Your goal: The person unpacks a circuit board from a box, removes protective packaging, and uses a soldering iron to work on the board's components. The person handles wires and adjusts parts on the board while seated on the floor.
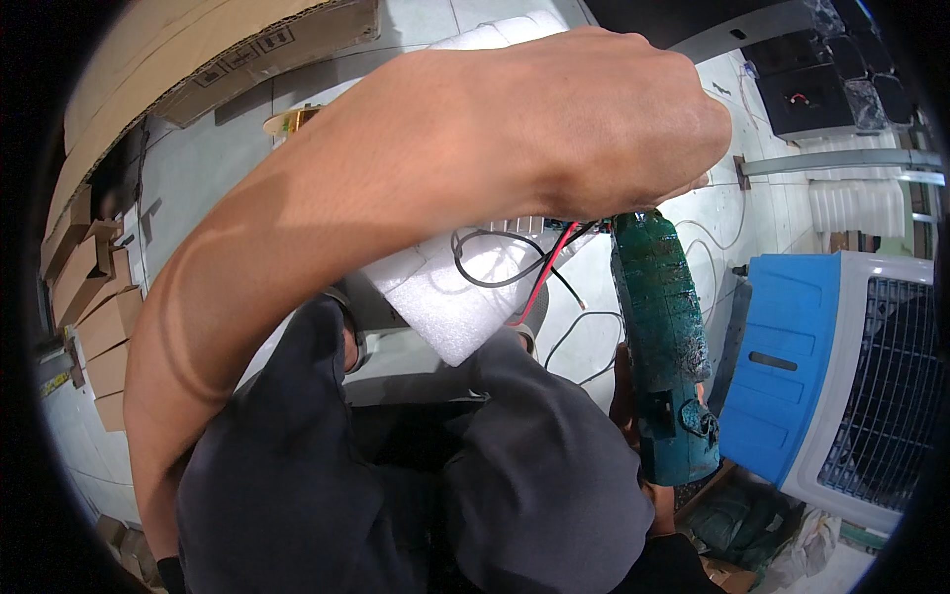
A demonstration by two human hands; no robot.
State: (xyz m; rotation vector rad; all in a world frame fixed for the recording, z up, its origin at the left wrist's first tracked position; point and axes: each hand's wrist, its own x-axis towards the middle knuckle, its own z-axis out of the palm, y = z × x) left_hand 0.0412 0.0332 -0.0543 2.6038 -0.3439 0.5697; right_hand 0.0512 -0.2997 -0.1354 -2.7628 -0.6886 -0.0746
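One view, head camera. Key relation: a green-teal tool casing (pixel 661 327) is held right of centre, its long axis near vertical in the frame, upper end leaning slightly left. That upper end is placed directly below the left hand (pixel 633 119), which is seen at upper centre-right, back of the hand up, fingers curled under. Whether anything is pinched there, or whether the casing is touched, is not shown; the fingertips are hidden.

Lower half of the casing: grasped from behind by the right hand (pixel 623 381), as far as can be judged. Skin is seen along both side edges; most of the hand is covered by the casing. So the right hand is nearer the lower half, the left nearer the upper end.

A red wire (pixel 545 272) and a black cable (pixel 485 285) are seen emerging below the left wrist, just left of the casing's upper end; their far ends under the wrist are hidden. White foam (pixel 460 312) is seen behind them at centre. The blue panel (pixel 777 366) of a crate is set apart, right of the casing. Dark trousers (pixel 549 485) are seen at lower centre.
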